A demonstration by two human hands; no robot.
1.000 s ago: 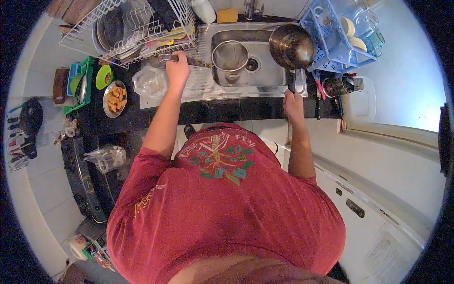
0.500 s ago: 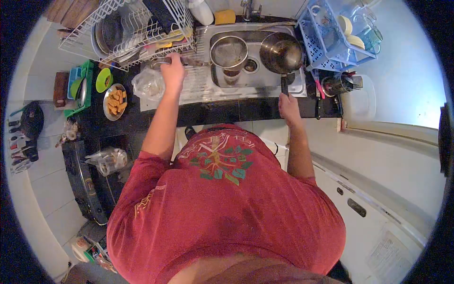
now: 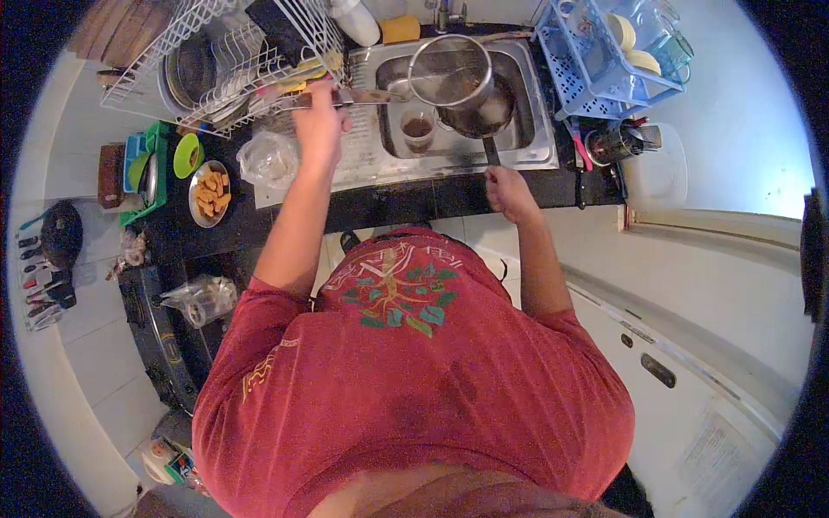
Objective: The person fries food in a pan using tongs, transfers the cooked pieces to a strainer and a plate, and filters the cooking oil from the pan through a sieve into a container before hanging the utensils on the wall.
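Note:
My left hand (image 3: 319, 129) is closed around the metal handle of a round mesh strainer (image 3: 445, 65), which is held over the sink (image 3: 542, 129). The strainer partly covers a dark saucepan (image 3: 494, 114) in the basin area. Its handle points toward me, and my right hand (image 3: 513, 195) is wrapped round the end of it. Whether the pan rests on the sink floor, I cannot tell. A clear cup (image 3: 418, 129) with brown liquid stands in the basin, left of the pan. Below my left wrist lies a clear plastic bag (image 3: 268, 160) on the drainboard.
A white wire dish rack (image 3: 233, 78) with plates stands at the left. Near it are a green bowl (image 3: 188, 155) and a plate of brown food pieces (image 3: 209, 194). A blue basket (image 3: 587, 86) with glassware stands at the right, beside a knife (image 3: 580, 186).
The strainer has moved right, from above the cup to above the saucepan, so the cup shows fully. The saucepan has shifted left and looks smaller, with my right hand still on its handle.

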